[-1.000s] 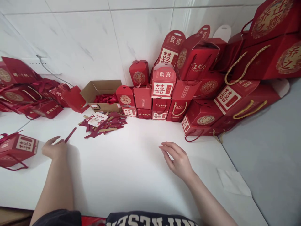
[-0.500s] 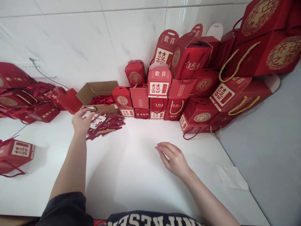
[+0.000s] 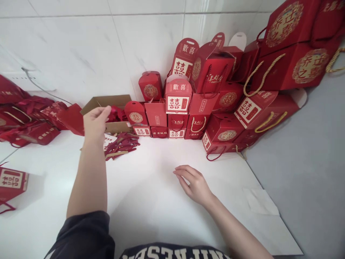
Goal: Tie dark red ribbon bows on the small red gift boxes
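Observation:
My left hand (image 3: 95,122) reaches out over the near edge of an open cardboard box (image 3: 107,101) at the back of the white table (image 3: 151,201). Its fingers are drawn together at the red ribbons (image 3: 116,112) lying in the box; what they pinch is hidden. Just below that hand lies a pile of red paper strips (image 3: 124,142) with a small white card. My right hand (image 3: 195,183) rests on the table in the middle, fingers loosely spread and holding nothing.
Red gift boxes (image 3: 178,99) are stacked against the tiled wall, with bigger rope-handled ones (image 3: 293,68) to the right. Red bags (image 3: 32,118) lie at the left. One red box (image 3: 10,181) lies at the left edge. A white sheet (image 3: 260,201) overhangs the table's right edge.
My left hand, which held a red strip at the left, has moved right and back, past the strip pile to the cardboard box. The right hand has stayed put.

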A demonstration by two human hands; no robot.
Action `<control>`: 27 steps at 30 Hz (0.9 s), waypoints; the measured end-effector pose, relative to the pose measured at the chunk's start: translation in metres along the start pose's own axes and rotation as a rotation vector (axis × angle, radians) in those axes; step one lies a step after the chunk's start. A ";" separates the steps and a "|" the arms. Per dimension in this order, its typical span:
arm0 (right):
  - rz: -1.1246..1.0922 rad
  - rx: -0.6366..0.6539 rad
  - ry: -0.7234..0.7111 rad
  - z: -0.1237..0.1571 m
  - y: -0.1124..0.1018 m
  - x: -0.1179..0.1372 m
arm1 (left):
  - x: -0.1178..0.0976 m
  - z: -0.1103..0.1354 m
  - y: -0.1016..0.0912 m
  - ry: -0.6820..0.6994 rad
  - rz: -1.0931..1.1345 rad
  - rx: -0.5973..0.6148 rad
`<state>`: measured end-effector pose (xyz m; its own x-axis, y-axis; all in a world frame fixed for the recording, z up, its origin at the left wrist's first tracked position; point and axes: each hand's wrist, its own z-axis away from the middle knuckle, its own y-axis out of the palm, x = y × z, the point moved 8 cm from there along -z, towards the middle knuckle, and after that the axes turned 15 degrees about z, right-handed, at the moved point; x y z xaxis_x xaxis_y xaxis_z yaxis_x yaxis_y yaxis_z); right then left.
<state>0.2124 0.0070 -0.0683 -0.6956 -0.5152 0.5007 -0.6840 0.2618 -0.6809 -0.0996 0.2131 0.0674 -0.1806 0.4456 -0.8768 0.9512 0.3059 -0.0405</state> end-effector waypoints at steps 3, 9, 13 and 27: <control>-0.212 0.088 0.095 -0.008 0.001 0.007 | -0.043 0.038 0.019 -0.008 0.516 0.081; -0.739 0.303 0.207 -0.042 -0.001 0.050 | -0.061 0.132 0.090 -0.332 0.340 0.416; -1.066 0.109 0.368 -0.072 -0.010 0.042 | -0.051 0.169 0.126 -0.529 0.345 0.658; -1.047 -0.255 0.740 -0.073 -0.048 -0.040 | -0.051 0.211 0.138 -0.704 0.257 1.169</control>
<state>0.2570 0.0753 -0.0168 0.2889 -0.0209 0.9571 -0.9366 0.2008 0.2871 0.0933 0.0547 0.0055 -0.1401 -0.2384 -0.9610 0.6561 -0.7492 0.0902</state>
